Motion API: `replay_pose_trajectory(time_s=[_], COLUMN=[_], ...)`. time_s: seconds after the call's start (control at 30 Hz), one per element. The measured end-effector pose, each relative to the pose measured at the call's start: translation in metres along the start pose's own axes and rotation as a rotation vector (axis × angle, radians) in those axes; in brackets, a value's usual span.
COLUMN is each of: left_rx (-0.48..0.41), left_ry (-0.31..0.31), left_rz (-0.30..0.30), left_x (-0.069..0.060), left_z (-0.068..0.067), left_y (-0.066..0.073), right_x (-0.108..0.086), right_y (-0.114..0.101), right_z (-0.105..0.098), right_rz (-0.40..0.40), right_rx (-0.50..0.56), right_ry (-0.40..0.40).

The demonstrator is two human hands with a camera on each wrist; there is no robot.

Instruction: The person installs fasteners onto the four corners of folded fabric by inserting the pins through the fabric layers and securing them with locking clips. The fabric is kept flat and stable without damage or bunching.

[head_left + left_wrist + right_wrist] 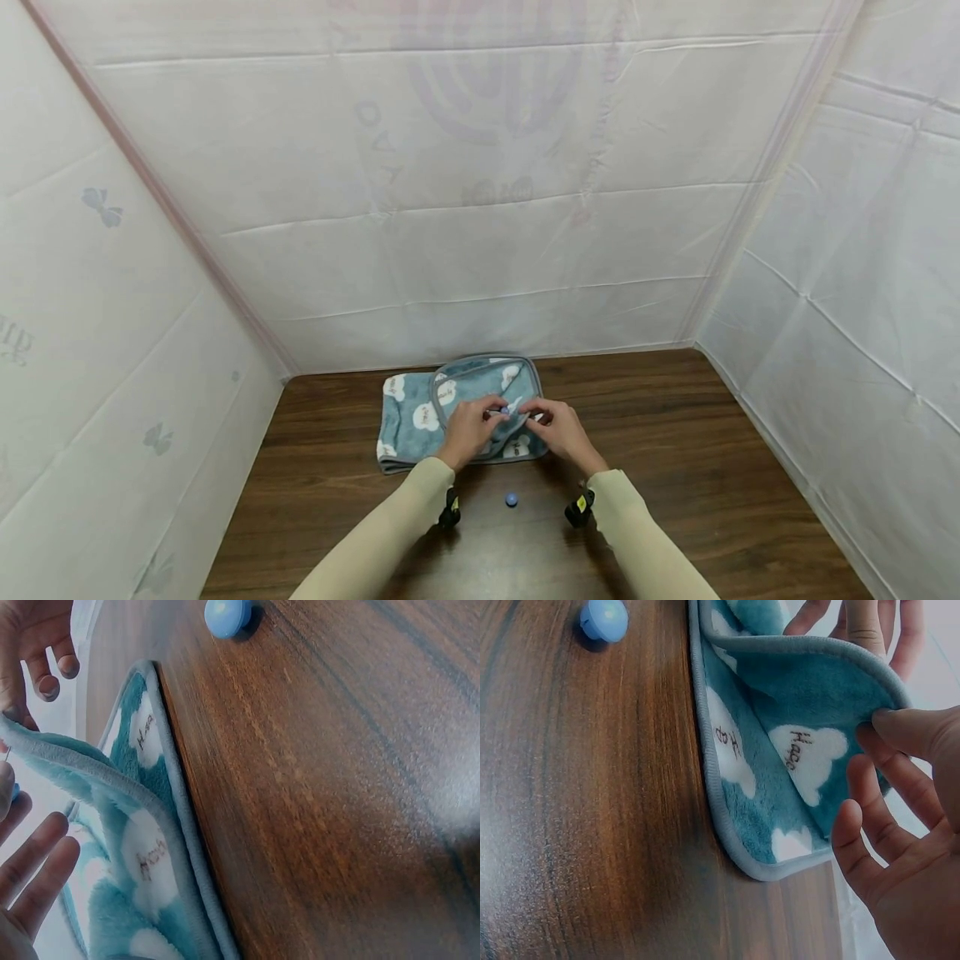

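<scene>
A teal fleece blanket (408,421) with white cloud patches and grey piping lies folded on the table, a corner of it lifted. Between thumb and fingers my left hand (468,428) pinches a small blue-headed pin (15,792), its thin needle beside the lifted edge. That edge is pinched by my right hand (561,430), thumb on top, other fingers loosely bent beneath. On the table nearer to me, between the wrists, sits a round blue cap (512,500), apart from both hands. Whether the needle passes through the fabric, I cannot tell.
The dark wooden table (660,483) carries the blanket towards its back edge. White sheeting (480,267) hangs behind the table and along its left and right sides. A black wrist camera (450,508) is strapped on the left wrist, another (579,508) on the right.
</scene>
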State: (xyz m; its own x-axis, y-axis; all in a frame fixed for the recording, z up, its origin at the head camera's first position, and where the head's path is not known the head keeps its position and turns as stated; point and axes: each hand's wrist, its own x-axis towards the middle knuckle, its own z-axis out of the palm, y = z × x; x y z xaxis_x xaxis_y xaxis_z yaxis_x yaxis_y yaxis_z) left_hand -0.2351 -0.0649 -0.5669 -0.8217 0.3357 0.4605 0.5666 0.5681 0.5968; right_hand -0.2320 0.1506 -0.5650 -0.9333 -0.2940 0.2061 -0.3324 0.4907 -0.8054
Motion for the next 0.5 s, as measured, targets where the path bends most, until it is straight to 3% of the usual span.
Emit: replay_pose_trajectory(time_s=[0.3,0.5], left_rx=[-0.005,0.041], left_ry=[-0.009,0.0], left_rz=[-0.008,0.004], left_x=[-0.0009,0.0003], left_z=[0.0006,0.0005], left_y=[0.0008,0.0026], right_x=[0.0004,0.0007], right_y=[0.0006,-0.0011], right_z=[0.0006,0.0005], right_rz=[0.004,-0.003], right_rx=[-0.007,-0.013], right_ry=[-0.004,-0.001])
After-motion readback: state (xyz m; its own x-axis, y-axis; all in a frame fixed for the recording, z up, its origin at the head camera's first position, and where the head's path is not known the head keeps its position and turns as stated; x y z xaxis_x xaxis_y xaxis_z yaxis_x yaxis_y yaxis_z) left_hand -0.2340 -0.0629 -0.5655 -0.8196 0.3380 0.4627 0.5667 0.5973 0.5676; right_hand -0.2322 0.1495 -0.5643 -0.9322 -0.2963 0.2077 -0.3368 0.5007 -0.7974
